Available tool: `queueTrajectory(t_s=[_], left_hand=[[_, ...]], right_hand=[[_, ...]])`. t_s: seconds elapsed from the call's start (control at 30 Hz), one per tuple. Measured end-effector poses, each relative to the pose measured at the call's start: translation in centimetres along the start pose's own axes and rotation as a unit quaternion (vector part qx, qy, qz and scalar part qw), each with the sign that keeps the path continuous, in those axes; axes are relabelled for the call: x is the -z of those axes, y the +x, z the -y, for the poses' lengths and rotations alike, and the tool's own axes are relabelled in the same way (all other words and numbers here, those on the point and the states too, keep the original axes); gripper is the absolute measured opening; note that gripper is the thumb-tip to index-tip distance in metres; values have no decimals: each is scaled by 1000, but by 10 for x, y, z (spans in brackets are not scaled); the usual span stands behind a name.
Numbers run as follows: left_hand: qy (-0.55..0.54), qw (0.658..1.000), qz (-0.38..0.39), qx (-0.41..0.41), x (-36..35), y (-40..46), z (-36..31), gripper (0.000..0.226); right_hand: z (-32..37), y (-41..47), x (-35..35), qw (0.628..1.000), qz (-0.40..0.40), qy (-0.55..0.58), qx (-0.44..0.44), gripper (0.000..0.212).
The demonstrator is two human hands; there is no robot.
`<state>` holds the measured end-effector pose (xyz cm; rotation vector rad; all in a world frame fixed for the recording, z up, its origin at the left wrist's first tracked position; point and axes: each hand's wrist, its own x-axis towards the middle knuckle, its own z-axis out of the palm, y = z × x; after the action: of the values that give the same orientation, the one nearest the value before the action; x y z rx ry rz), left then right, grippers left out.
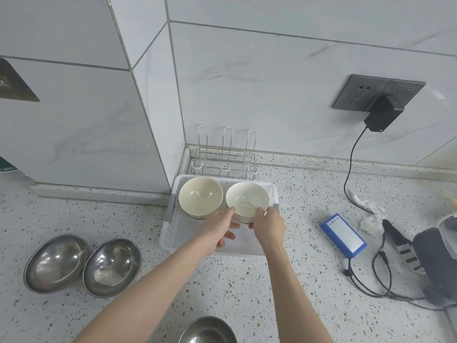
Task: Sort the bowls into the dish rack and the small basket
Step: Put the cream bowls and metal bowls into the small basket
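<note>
Two cream bowls sit in the white basket [173,233] at 12 o'clock on the counter [284,293]: the left bowl [200,195] stands free, and the right bowl [247,198] is held at its near rim by both hands. The left hand [217,231] has its thumb on the rim with fingers curled under; the right hand [268,225] pinches the rim beside it. Whether that bowl rests on the basket floor I cannot tell.

The step in hand looks like seating the second ceramic bowl. Next, both hands should let go and reach to 8 o'clock, where two steel bowls [57,262] [112,266] wait; a third [207,330] lies at 6 o'clock. These likely go to the wire rack [223,159], empty behind the basket.

At 3 o'clock a blue pack [343,233] carries a white label, too small to read.
</note>
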<state>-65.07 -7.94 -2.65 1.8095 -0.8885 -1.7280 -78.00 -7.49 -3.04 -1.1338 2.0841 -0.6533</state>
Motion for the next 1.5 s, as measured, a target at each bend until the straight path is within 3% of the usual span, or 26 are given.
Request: queueTrajectory(t_s=[0.13,0.43,0.6,0.9,1.2,1.5], left_hand=[[10,1000,-6,-18,-4,0,2,15],[13,1000,-2,1,-5,2,2,15],[-20,999,12,39,-11,4,2,33],[-43,998,23,47,-17,11,3,26],[-25,1000,-14,0,-23,21,1,14],[7,1000,-8,-13,-22,21,7,23]], right_hand=[[0,2,-1,1000,1,-16,-4,24],[-2,-2,-2,998,-11,-62,7,30],[-4,-4,-2,998,-3,-61,1,32],[-6,-4,-1,1000,13,-22,-7,33],[-7,-6,2,1000,22,-7,-4,29],[-12,-9,3,999,23,-23,-10,28]])
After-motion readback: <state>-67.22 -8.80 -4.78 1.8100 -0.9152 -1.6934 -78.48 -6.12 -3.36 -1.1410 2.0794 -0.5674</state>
